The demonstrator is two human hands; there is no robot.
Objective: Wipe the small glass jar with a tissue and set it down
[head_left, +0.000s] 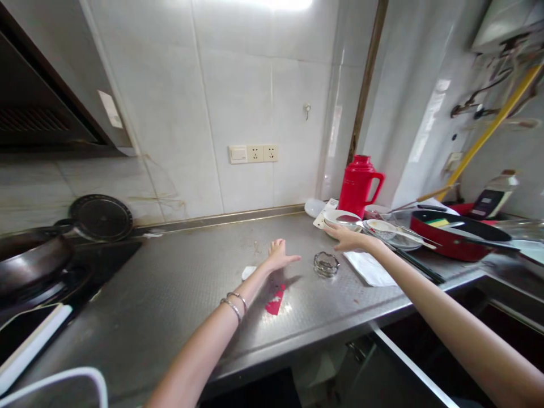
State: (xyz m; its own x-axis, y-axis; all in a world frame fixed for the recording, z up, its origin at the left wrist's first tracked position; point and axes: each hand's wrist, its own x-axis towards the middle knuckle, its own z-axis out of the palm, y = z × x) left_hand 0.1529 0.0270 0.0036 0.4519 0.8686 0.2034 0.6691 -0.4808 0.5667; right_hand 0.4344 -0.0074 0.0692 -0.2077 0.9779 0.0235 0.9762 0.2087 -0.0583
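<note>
My left hand (281, 255) is over the middle of the steel counter (170, 283), thumb pointing right and the other fingers curled, with space between them and nothing visible in it. Below it lies a red piece (275, 301) with pale marks, and a small white item (248, 273) sits just left of the wrist. My right hand (346, 237) reaches with fingers spread beside a white bowl (340, 217), partly covering it; whether they touch is unclear. Between the hands stands a glass ashtray-like dish (326, 264). A white folded sheet (369, 268) lies under my right forearm.
A red thermos (359, 187) stands behind the bowls. Farther right are a red pan (454, 235), dishes and black chopsticks (416, 265). At the left, a metal pot (34, 260) rests on the stove. An open drawer or door edge (412, 362) juts below the counter's right front.
</note>
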